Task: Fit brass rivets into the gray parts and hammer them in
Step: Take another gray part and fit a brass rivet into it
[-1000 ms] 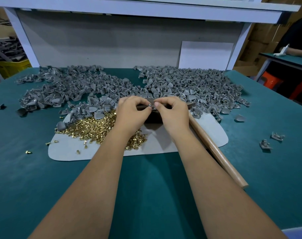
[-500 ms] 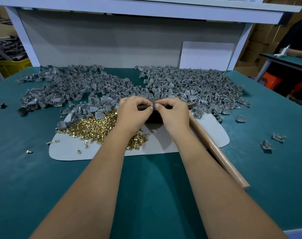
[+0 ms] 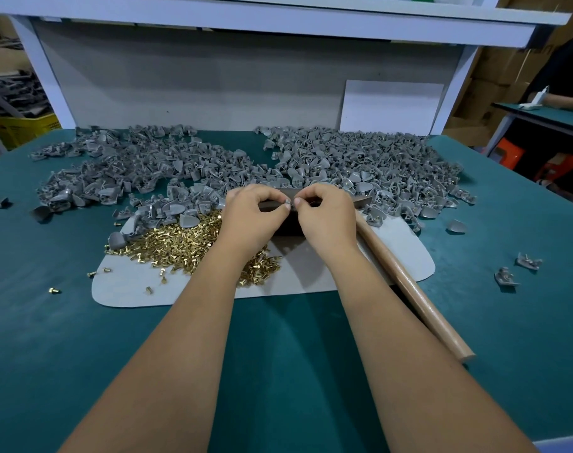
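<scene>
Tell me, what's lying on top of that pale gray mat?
On the mat lie a heap of brass rivets, some gray parts, a dark block and part of the wooden hammer handle. The hands cover the block's top.

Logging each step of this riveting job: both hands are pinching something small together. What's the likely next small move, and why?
Probably the right hand lets go and takes the hammer handle lying just beside it, since both hands pinch a small gray part over the dark block, apparently seating a rivet.
</scene>
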{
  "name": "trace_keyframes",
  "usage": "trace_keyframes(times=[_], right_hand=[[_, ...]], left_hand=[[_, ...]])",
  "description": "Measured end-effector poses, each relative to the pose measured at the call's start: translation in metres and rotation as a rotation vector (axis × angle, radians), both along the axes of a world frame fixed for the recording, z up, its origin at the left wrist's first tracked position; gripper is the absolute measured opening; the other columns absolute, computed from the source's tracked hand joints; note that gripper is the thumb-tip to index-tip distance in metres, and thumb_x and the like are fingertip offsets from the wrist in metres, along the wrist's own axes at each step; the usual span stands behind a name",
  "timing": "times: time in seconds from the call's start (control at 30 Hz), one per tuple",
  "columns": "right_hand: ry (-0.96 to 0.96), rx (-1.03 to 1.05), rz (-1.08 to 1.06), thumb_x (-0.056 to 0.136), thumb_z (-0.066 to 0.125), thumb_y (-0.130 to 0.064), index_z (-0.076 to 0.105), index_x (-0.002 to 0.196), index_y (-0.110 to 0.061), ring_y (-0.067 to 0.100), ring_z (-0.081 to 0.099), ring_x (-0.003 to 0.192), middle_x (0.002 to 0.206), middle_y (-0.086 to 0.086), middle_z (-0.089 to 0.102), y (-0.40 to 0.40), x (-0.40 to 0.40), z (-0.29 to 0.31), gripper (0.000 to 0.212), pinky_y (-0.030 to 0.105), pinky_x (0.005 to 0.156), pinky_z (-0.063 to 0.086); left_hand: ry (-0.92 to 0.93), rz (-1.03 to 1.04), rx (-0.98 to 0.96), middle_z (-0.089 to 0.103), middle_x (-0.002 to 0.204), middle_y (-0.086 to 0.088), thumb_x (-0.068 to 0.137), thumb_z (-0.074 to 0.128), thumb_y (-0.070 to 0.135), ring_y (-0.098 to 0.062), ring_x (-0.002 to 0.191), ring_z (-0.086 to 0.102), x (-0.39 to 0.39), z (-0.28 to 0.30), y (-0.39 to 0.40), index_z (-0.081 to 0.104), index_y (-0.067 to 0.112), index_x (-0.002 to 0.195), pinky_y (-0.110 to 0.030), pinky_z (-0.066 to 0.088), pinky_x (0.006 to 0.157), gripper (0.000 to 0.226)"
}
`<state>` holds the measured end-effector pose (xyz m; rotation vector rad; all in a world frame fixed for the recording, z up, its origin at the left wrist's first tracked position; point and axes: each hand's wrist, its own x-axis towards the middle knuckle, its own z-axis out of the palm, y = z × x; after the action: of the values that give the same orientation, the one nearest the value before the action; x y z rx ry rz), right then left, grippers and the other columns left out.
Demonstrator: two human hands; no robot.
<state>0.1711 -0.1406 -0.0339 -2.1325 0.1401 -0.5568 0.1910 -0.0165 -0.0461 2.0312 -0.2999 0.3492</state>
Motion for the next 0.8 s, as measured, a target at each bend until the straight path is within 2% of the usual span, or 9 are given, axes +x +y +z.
trace_keyframes(times=[0.17,0.4,0.5,0.67,0.8], right_hand=[[0.114,-0.091,-0.063,0.080,0.061,-0.021,0.057,0.063,-0.029,0.023,0.056,0.100,0.077,-0.011,0.063,0.003,-0.002,0.012,0.019,0.040,0.085,0.049],[0.236,-0.117,-0.092,0.078,0.062,-0.022,0.064,0.072,-0.026,0.024,0.056,0.103,0.086,-0.004,0.067,0.009,-0.003,0.025,0.008,0.041,0.091,0.047],[0.191,-0.137,-0.107,0.080,0.061,-0.020,0.061,0.071,-0.025,0.024,0.056,0.103,0.083,-0.005,0.065,0.009,-0.004,0.022,0.011,0.040,0.090,0.046],[0.066,-0.253,-0.138,0.084,0.061,-0.018,0.059,0.071,-0.026,0.023,0.052,0.102,0.075,-0.009,0.054,0.010,-0.005,0.014,0.015,0.034,0.080,0.034],[0.058,-0.193,-0.088,0.085,0.062,-0.021,0.060,0.071,-0.028,0.024,0.056,0.098,0.077,-0.008,0.061,0.004,-0.002,0.010,0.016,0.039,0.087,0.045]], left_hand=[[-0.026,0.017,0.051,0.069,0.106,0.001,0.086,0.072,0.019,-0.031,0.118,0.053,0.001,0.000,0.000,0.068,0.031,0.082,-0.046,0.040,0.106,0.014],[-0.027,0.011,0.065,0.069,0.106,0.001,0.086,0.073,0.020,-0.031,0.118,0.053,0.002,-0.001,0.000,0.067,0.031,0.083,-0.046,0.039,0.106,0.012],[-0.028,0.016,0.063,0.068,0.105,0.001,0.086,0.072,0.020,-0.031,0.118,0.053,0.002,-0.001,0.000,0.067,0.031,0.083,-0.045,0.040,0.106,0.012],[-0.031,0.014,0.068,0.069,0.106,0.001,0.086,0.071,0.019,-0.031,0.118,0.053,0.002,-0.002,0.000,0.071,0.027,0.086,-0.045,0.040,0.106,0.007],[-0.029,0.026,0.065,0.067,0.105,0.004,0.086,0.071,0.020,-0.030,0.120,0.049,0.000,-0.001,0.000,0.067,0.032,0.082,-0.043,0.038,0.107,0.013]])
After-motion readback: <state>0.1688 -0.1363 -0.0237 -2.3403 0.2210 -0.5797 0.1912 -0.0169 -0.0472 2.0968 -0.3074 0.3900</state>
